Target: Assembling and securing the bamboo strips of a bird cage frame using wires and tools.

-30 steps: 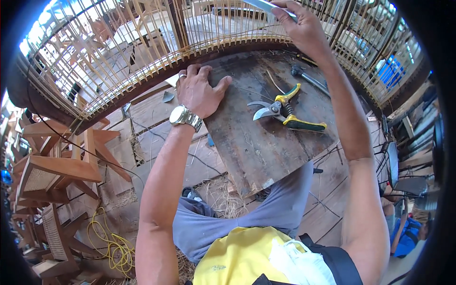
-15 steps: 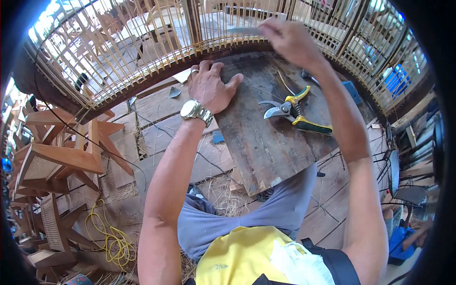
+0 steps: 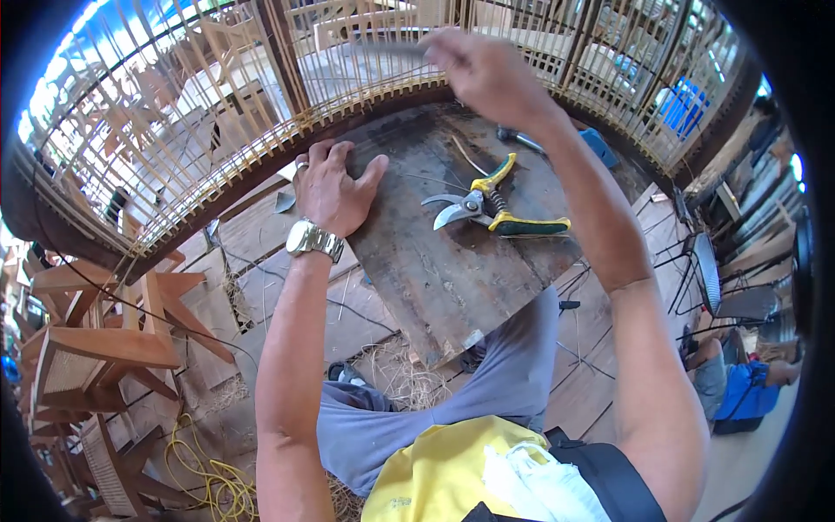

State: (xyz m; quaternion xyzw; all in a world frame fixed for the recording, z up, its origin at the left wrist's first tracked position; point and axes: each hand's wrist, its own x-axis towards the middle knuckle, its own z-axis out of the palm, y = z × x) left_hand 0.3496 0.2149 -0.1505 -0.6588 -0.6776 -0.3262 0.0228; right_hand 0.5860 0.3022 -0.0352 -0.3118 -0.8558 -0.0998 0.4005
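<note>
My right hand (image 3: pixel 487 83) is closed around the end of a thin, flat, blade-like tool (image 3: pixel 391 49), blurred by motion. It points left across the upright strips of a curved, dark-rimmed cane frame (image 3: pixel 365 106). My left hand (image 3: pixel 337 196), with a ring and a steel watch (image 3: pixel 313 240), lies with fingers apart on the left edge of a worn wooden board (image 3: pixel 417 278), its fingertips near the frame's rim. Yellow-and-green-handled pruning shears (image 3: pixel 487 209) lie on the board with their jaws apart, between my two arms. A thin cane strip (image 3: pixel 470 157) lies beyond them.
A dark-headed tool (image 3: pixel 519 139) and a blue block (image 3: pixel 597 148) lie at the board's far right. Wooden chair frames (image 3: pixel 113 344) crowd the left, with a yellow cord (image 3: pixel 213 487) on the plank floor. At the right, a person in blue (image 3: pixel 748 387) sits near metal-legged chairs.
The whole view has shifted, so the board, shears and frame appear farther left. My right hand still holds the tool over the strips; my left hand stays at the board's edge.
</note>
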